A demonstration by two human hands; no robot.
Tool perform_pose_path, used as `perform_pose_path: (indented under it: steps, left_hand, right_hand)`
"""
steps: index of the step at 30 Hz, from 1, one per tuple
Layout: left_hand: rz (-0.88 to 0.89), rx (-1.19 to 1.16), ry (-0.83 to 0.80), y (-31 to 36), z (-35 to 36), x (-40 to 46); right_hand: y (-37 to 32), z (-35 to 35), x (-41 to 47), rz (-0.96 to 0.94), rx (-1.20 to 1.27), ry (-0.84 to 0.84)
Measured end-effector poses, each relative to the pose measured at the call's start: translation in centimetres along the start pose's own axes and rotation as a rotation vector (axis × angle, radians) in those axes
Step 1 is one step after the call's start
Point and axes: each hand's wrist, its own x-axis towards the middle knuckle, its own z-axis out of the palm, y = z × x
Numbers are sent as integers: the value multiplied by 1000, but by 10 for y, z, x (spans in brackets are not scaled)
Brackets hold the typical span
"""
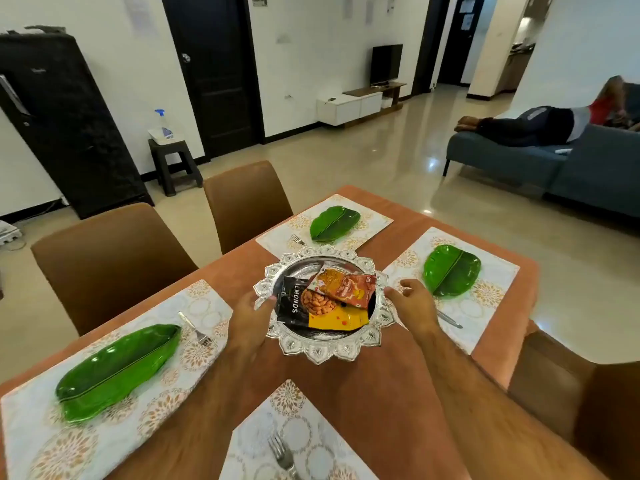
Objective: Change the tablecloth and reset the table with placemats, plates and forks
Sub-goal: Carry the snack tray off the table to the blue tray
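Note:
An orange tablecloth (346,386) covers the table. On it lie patterned placemats at the left (197,355), far (375,220), right (495,268) and near (304,427) seats. Green leaf-shaped plates rest on the left (117,372), far (334,223) and right (450,270) mats. Forks lie beside them: left fork (195,329), far fork (297,239), near fork (282,452). Over the table's middle is an ornate silver tray (322,351) with snack packets (294,303). My left hand (249,313) grips its left rim, and my right hand (412,303) holds its right rim.
Brown chairs stand at the left (114,258), far left (247,202) and right (571,393) of the table. A black fridge (65,126) and a stool (173,161) with a spray bottle stand by the wall. A person lies on the blue sofa (519,157).

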Motion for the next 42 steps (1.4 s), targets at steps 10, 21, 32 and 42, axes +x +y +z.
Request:
perform_pose_path:
  steps: [10, 21, 32, 42]
  left_hand:
    - [-126, -150, 141, -22, 22, 42]
    - [-213, -279, 97, -34, 27, 53]
    - [-195, -333, 183, -20, -39, 33]
    - [-175, -404, 477, -48, -214, -66]
  right_hand:
    - [18, 37, 61, 202, 306, -205]
    - [19, 44, 54, 282, 564, -273]
    - [-48, 57, 28, 140, 566, -347]
    - [-138, 152, -102, 62, 523, -653]
